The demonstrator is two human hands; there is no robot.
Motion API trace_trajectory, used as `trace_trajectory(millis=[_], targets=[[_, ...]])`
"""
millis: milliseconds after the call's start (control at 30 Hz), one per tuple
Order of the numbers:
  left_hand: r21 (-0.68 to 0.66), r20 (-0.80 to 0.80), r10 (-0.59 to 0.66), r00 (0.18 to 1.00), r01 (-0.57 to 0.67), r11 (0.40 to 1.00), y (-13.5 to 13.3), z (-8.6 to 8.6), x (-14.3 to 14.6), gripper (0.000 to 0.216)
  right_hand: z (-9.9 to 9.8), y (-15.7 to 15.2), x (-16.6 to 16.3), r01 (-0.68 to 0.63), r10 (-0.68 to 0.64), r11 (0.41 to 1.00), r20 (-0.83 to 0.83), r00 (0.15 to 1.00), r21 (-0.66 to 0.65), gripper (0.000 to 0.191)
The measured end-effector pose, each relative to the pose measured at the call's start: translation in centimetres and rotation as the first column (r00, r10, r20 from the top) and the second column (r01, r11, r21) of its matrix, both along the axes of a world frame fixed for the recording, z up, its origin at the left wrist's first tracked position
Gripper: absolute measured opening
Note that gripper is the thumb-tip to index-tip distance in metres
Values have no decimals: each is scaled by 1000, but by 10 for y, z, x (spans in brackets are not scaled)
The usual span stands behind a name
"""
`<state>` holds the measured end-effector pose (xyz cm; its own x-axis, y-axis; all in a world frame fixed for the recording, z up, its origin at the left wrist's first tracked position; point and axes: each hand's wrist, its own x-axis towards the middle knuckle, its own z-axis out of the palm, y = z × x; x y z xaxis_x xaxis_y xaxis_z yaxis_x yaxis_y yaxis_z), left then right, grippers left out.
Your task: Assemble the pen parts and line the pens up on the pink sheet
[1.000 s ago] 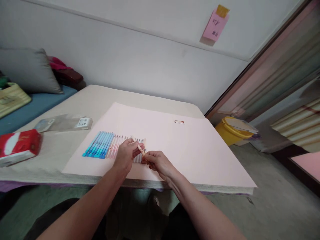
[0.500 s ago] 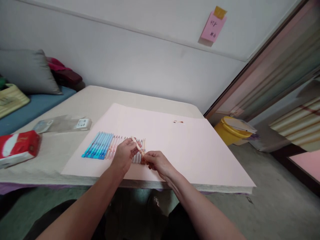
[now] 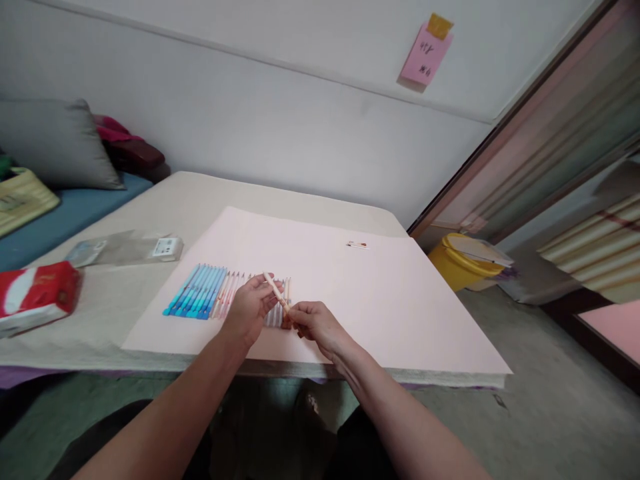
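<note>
A cream pen with a brownish lower end is held slantwise between my two hands above the pink sheet. My left hand has its fingers closed about the upper part, and my right hand pinches the lower end. Beneath and beside them lies a row of pens: several blue pens at the left, then several pale pink pens, then greyish pens and cream ones partly hidden by my hands. The pens lie side by side, roughly parallel.
The pink sheet covers much of the padded table. A small pen-like item lies toward its back. At the left are a clear plastic wrapper and a red packet. A yellow bin stands right of the table.
</note>
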<state>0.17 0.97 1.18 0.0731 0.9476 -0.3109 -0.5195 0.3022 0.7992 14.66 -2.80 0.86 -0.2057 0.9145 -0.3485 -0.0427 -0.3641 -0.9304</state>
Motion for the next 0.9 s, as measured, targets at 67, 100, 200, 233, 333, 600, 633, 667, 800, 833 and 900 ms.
trace_trajectory(millis=[67,100,200,233,333,600,633,667,800,833,900], targets=[[-2,-48,26,999,-26,1000,0,-1,0,25,1,0,-1,1,-1,1000,2,1000,-2,22],[-4,-64,36,997,-36,999,1,-2,-1,25,1,0,-1,-3,3,1000,1,1000,-5,23],[-15,-41,21,999,-21,1000,2,-4,-2,26,0,-1,-2,-8,8,1000,-4,1000,-11,24],[-19,-18,10,1000,-10,1000,3,-3,-2,27,0,-1,-1,-7,7,1000,-4,1000,-11,24],[-26,9,2,1000,-2,1000,3,-1,-2,26,1,0,-1,0,0,1000,-4,1000,-5,23],[-9,25,54,998,-54,998,3,-5,-2,24,3,-2,-3,-5,5,1000,12,1000,1,23],[-8,46,44,998,-43,999,3,-5,-2,25,2,-2,-3,-6,6,1000,11,1000,0,23],[-8,60,33,998,-32,999,4,-4,-2,26,2,-2,-3,-8,8,1000,10,1000,1,23],[-35,-3,14,1000,-14,999,3,-1,-3,27,-1,-1,-1,-13,13,1000,6,1000,2,23],[-40,-21,12,1000,-13,999,3,-1,-2,26,-1,0,-1,-13,13,1000,9,1000,3,22],[-51,-30,6,1000,-7,999,2,-1,-2,24,-2,0,-2,-15,15,1000,16,1000,6,22]])
